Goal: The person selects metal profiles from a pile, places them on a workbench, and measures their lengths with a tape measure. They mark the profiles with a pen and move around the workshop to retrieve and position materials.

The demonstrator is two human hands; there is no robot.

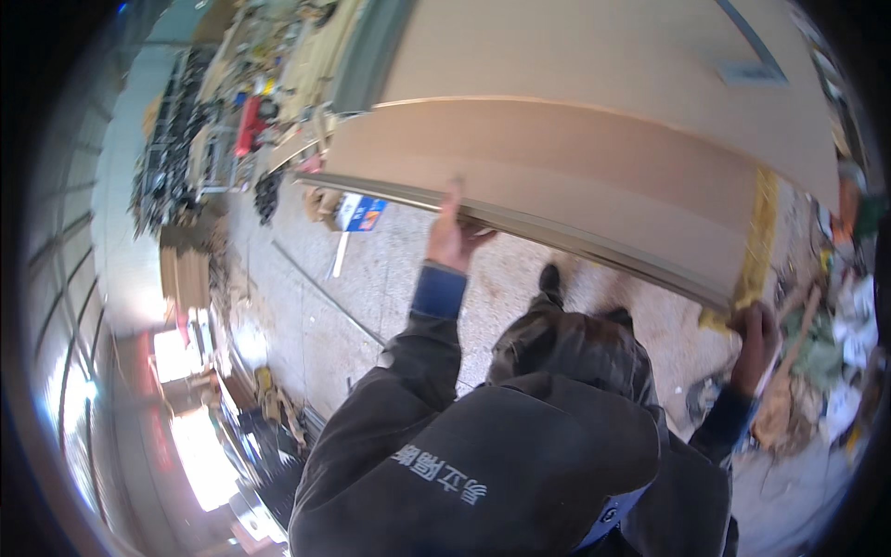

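Evidently, the tan board point(557, 167) lies across the space in front of the person, its near long side carrying a narrow metallic edge strip point(594, 246), with a larger pale sheet point(594, 56) beyond it. The left hand point(449, 245) pinches the strip, thumb over the top and fingers curled below. The right hand point(755, 342) is at the near right corner, beside the yellow tape point(761, 232); its fingers look bent, but blur hides whether they grip or merely touch.

Good handling here probably means supporting both ends evenly, so that so long a piece neither twists nor sags. The left thumb should press lightly, to spare the surface, and the right fingers are best kept clear of any sharp corner.

As for writing, a row of pale characters point(441, 475) crosses the dark jacket point(548, 436), upside down in this view. A light patch point(608, 515) there bears a round dark mark, and a blue-and-white printed package point(360, 213) lies past the strip's left part, its print too small to read.
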